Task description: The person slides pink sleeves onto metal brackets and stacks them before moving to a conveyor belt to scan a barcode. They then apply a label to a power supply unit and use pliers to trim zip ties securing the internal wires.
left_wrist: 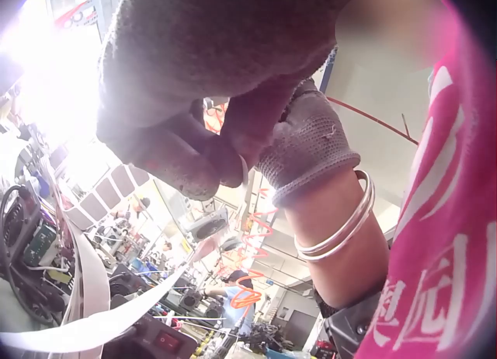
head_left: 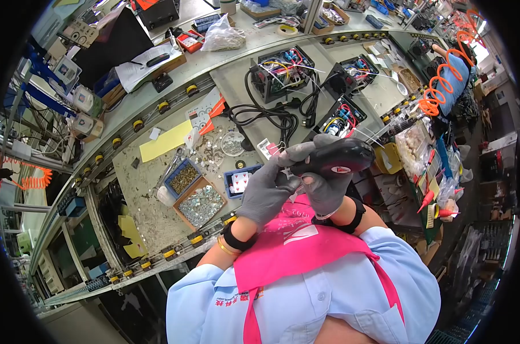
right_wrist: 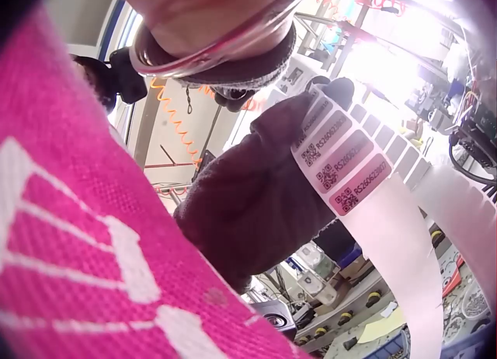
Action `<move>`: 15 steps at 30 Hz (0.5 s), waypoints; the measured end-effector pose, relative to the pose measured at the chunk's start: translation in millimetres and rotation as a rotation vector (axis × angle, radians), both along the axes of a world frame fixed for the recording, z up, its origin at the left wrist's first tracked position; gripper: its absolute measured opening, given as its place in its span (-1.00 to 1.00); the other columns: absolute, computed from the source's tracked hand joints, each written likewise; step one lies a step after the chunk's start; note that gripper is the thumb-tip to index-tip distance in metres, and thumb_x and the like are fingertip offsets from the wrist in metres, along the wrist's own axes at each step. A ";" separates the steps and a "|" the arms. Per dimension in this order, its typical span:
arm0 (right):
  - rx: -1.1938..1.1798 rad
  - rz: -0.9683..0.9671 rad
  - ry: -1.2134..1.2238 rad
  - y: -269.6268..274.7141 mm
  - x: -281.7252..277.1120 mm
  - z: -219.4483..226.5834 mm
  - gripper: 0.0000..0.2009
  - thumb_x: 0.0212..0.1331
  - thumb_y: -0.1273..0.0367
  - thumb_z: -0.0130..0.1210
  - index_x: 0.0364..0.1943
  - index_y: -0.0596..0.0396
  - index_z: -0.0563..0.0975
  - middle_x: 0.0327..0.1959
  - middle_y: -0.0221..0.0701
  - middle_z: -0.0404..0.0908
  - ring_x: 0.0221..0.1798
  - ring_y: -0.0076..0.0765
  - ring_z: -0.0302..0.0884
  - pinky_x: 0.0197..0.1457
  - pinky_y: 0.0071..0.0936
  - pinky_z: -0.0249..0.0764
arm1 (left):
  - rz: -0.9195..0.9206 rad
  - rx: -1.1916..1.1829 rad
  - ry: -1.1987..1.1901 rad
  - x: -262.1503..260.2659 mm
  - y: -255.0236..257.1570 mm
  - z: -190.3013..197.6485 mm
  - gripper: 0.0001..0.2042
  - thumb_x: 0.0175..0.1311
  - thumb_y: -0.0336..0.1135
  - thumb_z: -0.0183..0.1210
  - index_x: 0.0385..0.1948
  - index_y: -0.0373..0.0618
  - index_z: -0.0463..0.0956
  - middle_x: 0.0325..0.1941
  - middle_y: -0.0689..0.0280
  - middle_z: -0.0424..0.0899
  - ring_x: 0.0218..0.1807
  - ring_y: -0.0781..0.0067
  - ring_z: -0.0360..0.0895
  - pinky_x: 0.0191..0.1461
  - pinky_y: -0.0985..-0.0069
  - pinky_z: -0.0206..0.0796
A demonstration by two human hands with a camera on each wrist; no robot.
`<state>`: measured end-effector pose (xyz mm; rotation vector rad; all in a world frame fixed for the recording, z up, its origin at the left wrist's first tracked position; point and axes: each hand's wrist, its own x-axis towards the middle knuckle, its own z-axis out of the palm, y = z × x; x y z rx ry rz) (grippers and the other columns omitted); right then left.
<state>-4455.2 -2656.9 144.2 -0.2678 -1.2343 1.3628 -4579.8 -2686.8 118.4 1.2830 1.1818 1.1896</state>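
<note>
Both hands wear grey knit gloves and come together in front of the chest. My left hand (head_left: 268,189) pinches a strip of printed labels (right_wrist: 353,169) with QR codes; its pale backing (right_wrist: 408,258) trails down in a long curve. My right hand (head_left: 329,192) holds a rounded black object (head_left: 346,156) bearing a small red-and-white sticker. Its exact kind I cannot tell. The left fingers reach to its narrower end, and the right fingers behind it are mostly hidden. Seen from the left wrist, thumb and fingertips meet close to the right hand's cuff (left_wrist: 318,161).
Open electronic units with coloured wires (head_left: 283,71) stand on the bench, black power cords (head_left: 277,117) beside them. Small-parts trays (head_left: 200,202) and yellow paper (head_left: 165,143) lie on the left. An orange coiled hose (head_left: 440,92) hangs at right; another person's blue sleeve (head_left: 454,83) shows there.
</note>
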 end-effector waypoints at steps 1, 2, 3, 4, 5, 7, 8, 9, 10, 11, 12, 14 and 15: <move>0.016 0.004 0.009 0.6 -0.7 0.8 -0.42 0.08 0.46 0.18 0.17 0.12 0.14 -0.04 -0.13 0.48 0.01 -0.07 0.51 0.05 -0.21 0.50 | -0.002 -0.004 -0.004 -0.3 0.2 -1.0 -0.68 0.07 -0.41 0.24 -0.11 -0.13 0.43 -0.52 0.44 0.44 -0.53 0.72 0.30 -0.43 0.65 0.23; 0.010 0.012 0.003 1.0 0.3 0.3 -0.41 0.08 0.47 0.18 0.18 0.12 0.13 -0.04 -0.13 0.48 0.01 -0.07 0.51 0.05 -0.20 0.50 | -0.005 -0.006 -0.019 -0.6 0.3 -2.0 -0.67 0.07 -0.41 0.24 -0.10 -0.13 0.43 -0.51 0.44 0.44 -0.53 0.72 0.30 -0.43 0.65 0.22; 0.003 0.019 -0.003 1.4 2.2 -0.6 -0.40 0.08 0.48 0.18 0.19 0.12 0.12 -0.04 -0.13 0.48 0.01 -0.07 0.51 0.05 -0.19 0.50 | -0.006 -0.010 -0.026 -0.4 0.2 -2.1 -0.67 0.06 -0.42 0.24 -0.10 -0.13 0.43 -0.51 0.45 0.44 -0.53 0.73 0.29 -0.44 0.66 0.22; -0.004 0.025 -0.008 1.5 3.5 -1.1 -0.39 0.07 0.49 0.18 0.19 0.12 0.11 -0.04 -0.12 0.47 0.01 -0.07 0.51 0.05 -0.18 0.50 | -0.006 -0.013 -0.033 -0.3 0.1 -2.1 -0.66 0.06 -0.42 0.24 -0.09 -0.13 0.43 -0.51 0.45 0.44 -0.53 0.73 0.29 -0.44 0.66 0.22; -0.016 0.023 0.012 1.1 2.9 0.8 -0.38 0.07 0.49 0.18 0.20 0.12 0.11 -0.04 -0.12 0.47 0.01 -0.08 0.51 0.05 -0.18 0.51 | -0.005 -0.018 -0.031 0.1 -0.2 -1.8 -0.66 0.06 -0.42 0.24 -0.08 -0.12 0.43 -0.51 0.45 0.44 -0.53 0.73 0.28 -0.44 0.66 0.21; -0.040 0.017 0.053 -0.1 0.9 6.0 -0.38 0.07 0.50 0.18 0.21 0.11 0.11 -0.03 -0.11 0.47 0.01 -0.08 0.51 0.04 -0.18 0.51 | 0.007 -0.012 0.007 1.4 -0.1 1.3 -0.65 0.06 -0.42 0.24 -0.07 -0.12 0.42 -0.52 0.46 0.43 -0.54 0.73 0.27 -0.45 0.67 0.20; -0.040 0.008 0.054 -0.2 2.1 4.5 -0.38 0.07 0.50 0.18 0.21 0.11 0.11 -0.03 -0.11 0.47 0.01 -0.09 0.51 0.04 -0.19 0.52 | 0.017 -0.005 0.046 2.5 -0.9 5.9 -0.64 0.06 -0.43 0.24 -0.06 -0.12 0.42 -0.54 0.46 0.42 -0.54 0.74 0.26 -0.45 0.67 0.20; -0.039 0.000 0.053 1.0 3.1 2.2 -0.38 0.07 0.50 0.17 0.21 0.11 0.11 -0.03 -0.11 0.47 0.01 -0.09 0.51 0.03 -0.19 0.52 | 0.028 0.003 0.083 3.0 -1.2 8.6 -0.64 0.05 -0.43 0.24 -0.06 -0.11 0.42 -0.55 0.47 0.41 -0.55 0.74 0.26 -0.45 0.67 0.19; -0.038 -0.009 0.053 1.4 4.1 0.8 -0.38 0.07 0.50 0.17 0.21 0.11 0.12 -0.03 -0.11 0.47 0.01 -0.10 0.51 0.03 -0.20 0.52 | 0.021 -0.007 0.079 3.2 -1.2 8.3 -0.64 0.05 -0.43 0.24 -0.06 -0.11 0.42 -0.56 0.47 0.40 -0.55 0.74 0.25 -0.46 0.67 0.19; -0.032 -0.012 0.058 1.0 4.6 0.6 -0.39 0.08 0.50 0.17 0.21 0.11 0.12 -0.04 -0.11 0.47 0.01 -0.10 0.51 0.03 -0.20 0.52 | 0.014 -0.018 0.074 3.5 -1.3 7.2 -0.64 0.05 -0.44 0.24 -0.06 -0.11 0.43 -0.56 0.48 0.40 -0.55 0.74 0.25 -0.46 0.67 0.19; -0.026 -0.014 0.063 0.5 5.0 0.4 -0.39 0.08 0.50 0.16 0.21 0.11 0.12 -0.04 -0.11 0.47 0.00 -0.10 0.51 0.03 -0.20 0.52 | 0.007 -0.029 0.070 3.8 -1.3 5.7 -0.64 0.05 -0.44 0.24 -0.06 -0.11 0.43 -0.57 0.48 0.39 -0.56 0.75 0.25 -0.46 0.68 0.18; -0.010 -0.017 0.070 -0.2 5.8 0.3 -0.40 0.10 0.50 0.15 0.21 0.10 0.12 -0.04 -0.11 0.47 0.00 -0.11 0.51 0.04 -0.20 0.52 | -0.010 -0.038 0.041 4.1 -1.2 -0.4 -0.63 0.05 -0.44 0.24 -0.05 -0.11 0.42 -0.58 0.49 0.39 -0.56 0.75 0.24 -0.46 0.68 0.18; 0.002 -0.018 0.072 -0.1 6.1 0.7 -0.41 0.10 0.50 0.15 0.21 0.10 0.12 -0.04 -0.11 0.47 0.00 -0.10 0.51 0.04 -0.20 0.52 | -0.014 -0.041 0.030 4.5 -1.2 -1.5 -0.63 0.05 -0.44 0.24 -0.05 -0.10 0.42 -0.58 0.50 0.39 -0.56 0.75 0.24 -0.46 0.68 0.18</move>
